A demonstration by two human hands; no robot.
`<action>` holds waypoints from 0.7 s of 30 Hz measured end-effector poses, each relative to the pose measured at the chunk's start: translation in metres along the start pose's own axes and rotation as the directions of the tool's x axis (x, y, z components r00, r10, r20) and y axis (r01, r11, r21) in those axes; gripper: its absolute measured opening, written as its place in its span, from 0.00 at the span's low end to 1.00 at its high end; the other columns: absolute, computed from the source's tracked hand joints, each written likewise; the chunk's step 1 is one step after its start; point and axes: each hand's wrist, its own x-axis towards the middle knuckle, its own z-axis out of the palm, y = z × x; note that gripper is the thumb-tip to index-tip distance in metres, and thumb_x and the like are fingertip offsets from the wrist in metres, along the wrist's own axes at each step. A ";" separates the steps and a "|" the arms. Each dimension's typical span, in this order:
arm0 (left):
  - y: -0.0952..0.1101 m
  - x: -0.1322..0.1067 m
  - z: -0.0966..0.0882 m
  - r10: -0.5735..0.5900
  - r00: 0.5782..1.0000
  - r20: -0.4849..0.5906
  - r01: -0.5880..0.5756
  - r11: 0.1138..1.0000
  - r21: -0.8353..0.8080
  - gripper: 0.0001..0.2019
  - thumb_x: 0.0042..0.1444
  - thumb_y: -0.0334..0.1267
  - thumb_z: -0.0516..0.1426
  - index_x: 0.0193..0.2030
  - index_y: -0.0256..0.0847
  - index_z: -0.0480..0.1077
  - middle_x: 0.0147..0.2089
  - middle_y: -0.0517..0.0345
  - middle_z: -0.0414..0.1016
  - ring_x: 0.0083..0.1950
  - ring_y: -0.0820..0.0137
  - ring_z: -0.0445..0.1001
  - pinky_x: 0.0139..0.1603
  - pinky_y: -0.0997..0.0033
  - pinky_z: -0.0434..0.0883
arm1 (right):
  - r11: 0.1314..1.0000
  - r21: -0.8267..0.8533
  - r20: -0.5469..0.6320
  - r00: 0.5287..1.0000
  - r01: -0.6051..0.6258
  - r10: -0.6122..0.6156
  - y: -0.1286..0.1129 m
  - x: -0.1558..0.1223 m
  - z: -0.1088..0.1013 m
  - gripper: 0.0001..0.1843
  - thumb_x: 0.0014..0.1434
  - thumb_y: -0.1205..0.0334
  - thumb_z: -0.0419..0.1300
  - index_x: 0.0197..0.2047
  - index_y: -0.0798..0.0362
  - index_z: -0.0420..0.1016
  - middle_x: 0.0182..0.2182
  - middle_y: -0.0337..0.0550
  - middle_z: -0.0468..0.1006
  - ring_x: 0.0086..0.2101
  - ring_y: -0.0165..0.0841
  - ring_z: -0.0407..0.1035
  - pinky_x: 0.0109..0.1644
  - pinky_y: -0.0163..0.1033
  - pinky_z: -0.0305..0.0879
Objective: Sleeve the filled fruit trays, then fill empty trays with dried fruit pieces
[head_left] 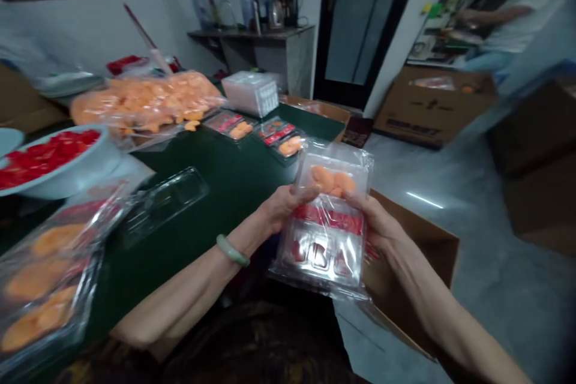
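left hand (pixel 288 207), right hand (pixel 373 222): close together, gripping both edges of plastic-wrapped tray (pixel 326 234) | orange pieces (pixel 333 181) inside | tray: above cardboard box (pixel 407 276), just beside green table (pixel 216 204)

Left hand (pixel 288 207): passage forward over dark-green tabletop (pixel 234 192), bounded on its left by a clear ridged plastic tray (pixel 164 204). Right hand (pixel 373 222), gripping a clear plastic packet (pixel 326 246): brown cardboard box flap (pixel 407 264) obstructs downward; grey concrete floor (pixel 468 252) gives passage beyond.
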 end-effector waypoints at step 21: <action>0.016 -0.056 -0.110 0.151 0.786 -0.599 -0.147 0.988 0.056 0.25 0.29 0.43 0.70 0.35 0.30 0.73 0.31 0.46 0.77 0.30 0.63 0.75 0.36 0.62 0.72 | 0.884 -0.326 0.311 0.921 0.334 -0.233 0.039 0.077 0.126 0.34 0.45 0.52 0.64 0.54 0.55 0.63 0.47 0.51 0.75 0.42 0.42 0.71 0.44 0.44 0.67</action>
